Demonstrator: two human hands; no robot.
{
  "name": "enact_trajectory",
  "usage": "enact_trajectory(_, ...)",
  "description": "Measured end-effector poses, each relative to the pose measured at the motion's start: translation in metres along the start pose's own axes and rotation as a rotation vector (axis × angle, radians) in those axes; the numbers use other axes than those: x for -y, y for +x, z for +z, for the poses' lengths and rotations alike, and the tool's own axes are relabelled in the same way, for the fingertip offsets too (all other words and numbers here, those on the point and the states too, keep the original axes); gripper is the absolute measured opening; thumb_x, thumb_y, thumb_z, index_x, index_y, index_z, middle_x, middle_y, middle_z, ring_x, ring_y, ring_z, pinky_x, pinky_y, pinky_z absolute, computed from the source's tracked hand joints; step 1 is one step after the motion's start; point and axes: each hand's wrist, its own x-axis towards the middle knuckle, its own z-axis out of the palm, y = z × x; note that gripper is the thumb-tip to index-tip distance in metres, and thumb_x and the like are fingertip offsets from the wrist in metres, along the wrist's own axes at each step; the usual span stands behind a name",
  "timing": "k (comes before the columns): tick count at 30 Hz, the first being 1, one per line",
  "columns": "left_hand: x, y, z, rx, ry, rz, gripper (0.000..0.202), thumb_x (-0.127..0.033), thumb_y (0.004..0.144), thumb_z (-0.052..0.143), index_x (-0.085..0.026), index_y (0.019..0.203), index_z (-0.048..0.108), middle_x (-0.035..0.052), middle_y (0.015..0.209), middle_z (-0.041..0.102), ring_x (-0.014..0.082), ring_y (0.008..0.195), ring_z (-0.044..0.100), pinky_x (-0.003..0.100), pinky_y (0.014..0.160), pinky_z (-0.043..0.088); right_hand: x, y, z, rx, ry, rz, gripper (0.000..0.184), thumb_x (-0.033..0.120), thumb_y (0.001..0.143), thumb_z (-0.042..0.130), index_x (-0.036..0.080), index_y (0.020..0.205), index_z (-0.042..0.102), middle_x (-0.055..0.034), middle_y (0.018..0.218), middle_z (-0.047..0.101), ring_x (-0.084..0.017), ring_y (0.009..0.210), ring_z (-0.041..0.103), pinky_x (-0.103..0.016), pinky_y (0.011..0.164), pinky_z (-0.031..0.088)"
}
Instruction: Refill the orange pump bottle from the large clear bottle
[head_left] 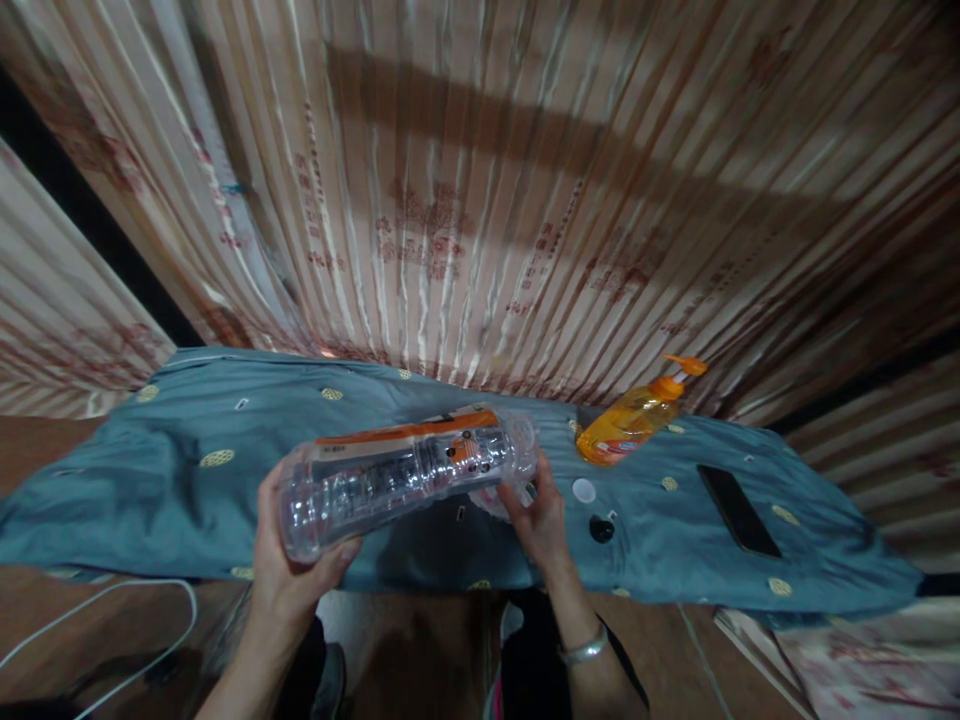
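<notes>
A large clear plastic bottle (390,480) with an orange-and-white label lies almost level in the air, tilted up slightly to the right. My left hand (289,555) wraps around its left end, thumb on the near side. At the other end, my right hand (536,515) has its fingers closed against the bottle; the fingertips are partly hidden. Below that end, a pale, crumpled-looking thing (491,500) shows beside my right thumb, and I cannot make out what it is. Just right of my right hand are a small white disc (583,490) and a small dark round object (601,528).
A pump bottle of orange liquid (626,425) stands at the back right of the teal cloth-covered surface (172,500). Farther right lies a black phone (739,510). Pleated curtains (450,200) hang behind. A white cable (191,600) loops near the floor at left.
</notes>
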Motion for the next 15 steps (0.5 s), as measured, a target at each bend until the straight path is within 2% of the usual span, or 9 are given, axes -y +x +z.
enact_trajectory(6,0.000,0.000,0.001,-0.017,-0.025,0.019,0.105,-0.059,0.055,0.108,-0.030,0.149,0.070,0.0077,0.153,0.075,0.0331,0.135,0.070,0.035,0.103,0.063,-0.001,0.000,0.000,-0.005,-0.001,-0.031,0.069,0.046,0.095,0.082,0.024,0.157,0.063,-0.0131,0.127,0.087,-0.035,0.113,0.085,-0.046,0.093,0.071)
enact_trajectory(10,0.011,0.007,-0.010,0.044,-0.024,0.014,0.106,-0.052,0.051,0.110,-0.030,0.147,0.071,0.0090,0.150,0.077,0.0334,0.126,0.075,0.036,0.094,0.067,-0.001,0.000,0.001,-0.010,0.004,-0.030,0.068,0.045,0.095,0.082,0.025,0.157,0.064,-0.0133,0.129,0.088,-0.034,0.114,0.086,-0.044,0.093,0.072)
enact_trajectory(15,0.020,0.012,-0.019,0.070,-0.024,-0.006,0.110,-0.049,0.053,0.109,-0.028,0.153,0.069,0.0125,0.150,0.078,0.0356,0.131,0.075,0.039,0.101,0.067,-0.001,-0.001,0.001,-0.017,-0.012,-0.041,0.066,0.044,0.095,0.081,0.025,0.157,0.064,-0.0133,0.128,0.088,-0.034,0.114,0.086,-0.046,0.093,0.072)
